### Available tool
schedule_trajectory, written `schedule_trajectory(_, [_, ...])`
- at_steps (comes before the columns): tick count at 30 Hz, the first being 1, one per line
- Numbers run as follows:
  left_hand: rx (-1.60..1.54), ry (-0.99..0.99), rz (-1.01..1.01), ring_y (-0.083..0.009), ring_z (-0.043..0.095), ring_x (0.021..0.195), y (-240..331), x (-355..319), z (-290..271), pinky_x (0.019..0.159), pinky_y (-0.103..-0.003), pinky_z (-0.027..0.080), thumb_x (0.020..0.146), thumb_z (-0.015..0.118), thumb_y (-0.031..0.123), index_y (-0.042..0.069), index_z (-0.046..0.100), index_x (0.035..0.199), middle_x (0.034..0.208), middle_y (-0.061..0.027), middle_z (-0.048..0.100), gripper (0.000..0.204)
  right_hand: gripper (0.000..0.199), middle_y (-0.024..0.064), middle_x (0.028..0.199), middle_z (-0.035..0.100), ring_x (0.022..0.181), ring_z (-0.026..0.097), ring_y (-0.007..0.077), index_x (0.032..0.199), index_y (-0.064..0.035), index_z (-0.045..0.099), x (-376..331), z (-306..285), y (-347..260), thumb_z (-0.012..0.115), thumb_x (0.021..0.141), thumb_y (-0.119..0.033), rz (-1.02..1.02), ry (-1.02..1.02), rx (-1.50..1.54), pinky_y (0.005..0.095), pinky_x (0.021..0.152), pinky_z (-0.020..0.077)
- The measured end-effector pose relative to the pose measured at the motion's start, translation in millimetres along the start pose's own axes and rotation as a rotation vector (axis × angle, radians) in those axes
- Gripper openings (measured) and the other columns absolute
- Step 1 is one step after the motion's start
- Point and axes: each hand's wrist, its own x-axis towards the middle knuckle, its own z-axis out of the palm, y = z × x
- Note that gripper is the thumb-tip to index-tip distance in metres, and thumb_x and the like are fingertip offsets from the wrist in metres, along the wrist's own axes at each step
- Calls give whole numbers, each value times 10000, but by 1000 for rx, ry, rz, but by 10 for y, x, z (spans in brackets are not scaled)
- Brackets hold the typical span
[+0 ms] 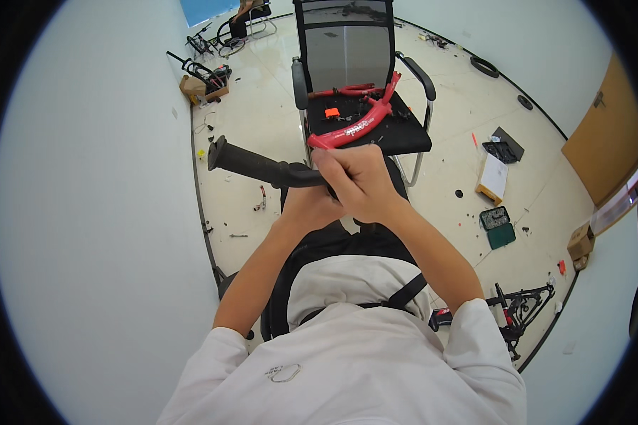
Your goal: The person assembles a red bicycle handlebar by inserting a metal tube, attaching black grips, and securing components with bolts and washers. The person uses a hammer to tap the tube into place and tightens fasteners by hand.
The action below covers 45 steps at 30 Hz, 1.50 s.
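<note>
I hold a black handlebar with a rubber grip (252,164) out in front of my chest; the grip end points up and to the left. My left hand (306,205) supports the bar from below, mostly hidden behind my right hand (358,180), which closes over the bar's near end. Just beyond my hands stands a black mesh office chair (347,53), and a red bicycle frame part (358,124) lies on its seat beside a small orange piece (332,112).
A white wall runs along the left. On the tiled floor to the right lie a green tool case (498,227), a white box (494,177), small cardboard boxes (580,244) and black bicycle parts (521,308). More bicycle parts and a carton (204,83) sit at the back left.
</note>
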Motion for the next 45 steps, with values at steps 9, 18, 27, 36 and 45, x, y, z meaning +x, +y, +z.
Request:
schedule_trajectory(9, [80,-111,-176,-77,581,606,46,14,-275,615,-253,489,666,842,251,52,629,907,655,-33,631,379,189,41,617,479,478,424,136,763,-70,478,-203,-248,-267,575,921,-107,-188,197,-112,292,448,329])
schedule_trajectory(18, [-236,238,-201,-65,637,589,353,-271,-313,584,-192,484,661,926,247,60,590,940,666,-11,675,475,207,-22,660,298,472,224,70,903,-149,343,-182,-388,-499,460,1055,-228,511,210,1015,241,371,154])
schedule_trajectory(27, [220,472,46,-155,647,564,376,-354,-308,563,-249,523,609,923,199,58,620,943,717,-55,669,473,262,-37,671,298,478,198,51,886,-175,314,37,-153,-459,541,1001,-110,602,168,1112,231,388,121])
schedule_trajectory(36, [293,354,406,-187,530,527,349,-324,-355,497,-316,372,631,704,88,14,663,841,624,-40,559,227,278,-58,659,282,476,200,37,849,-185,325,149,-107,-420,553,984,-99,712,188,1053,227,386,111])
schedule_trajectory(45, [348,296,402,-181,496,522,371,-296,-338,496,-319,348,639,703,100,20,653,838,598,-27,515,220,272,-58,648,288,466,211,37,885,-177,315,99,-138,-267,554,972,-79,741,214,960,237,386,117])
